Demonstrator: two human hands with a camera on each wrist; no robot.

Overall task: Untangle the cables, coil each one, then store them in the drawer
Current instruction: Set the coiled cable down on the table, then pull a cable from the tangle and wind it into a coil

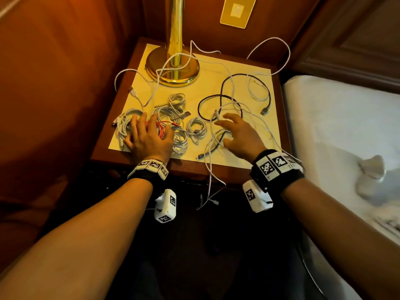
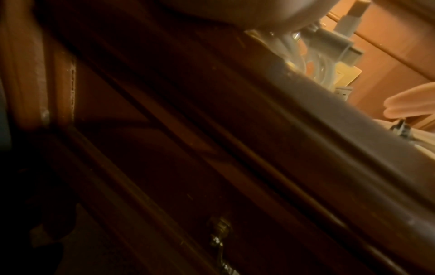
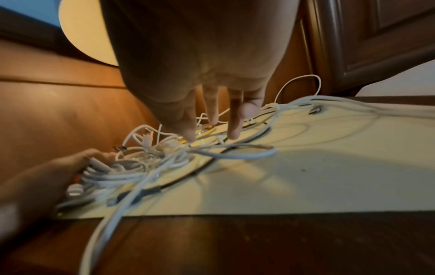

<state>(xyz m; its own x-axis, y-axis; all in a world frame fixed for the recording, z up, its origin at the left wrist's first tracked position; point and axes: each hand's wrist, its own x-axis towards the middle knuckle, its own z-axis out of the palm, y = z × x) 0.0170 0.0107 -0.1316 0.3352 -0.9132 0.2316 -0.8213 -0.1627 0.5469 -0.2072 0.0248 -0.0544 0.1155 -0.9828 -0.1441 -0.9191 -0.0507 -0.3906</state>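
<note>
Red cable, black cable, brass lamp.

Bedroom, likely a hotel room or a home. A dark wood nightstand stood in a corner of wood-panelled wall, just beside a bed with white linen. A brass lamp stood on the nightstand's pale top, below a brass wall plate. A drawer pull showed on its front.
</note>
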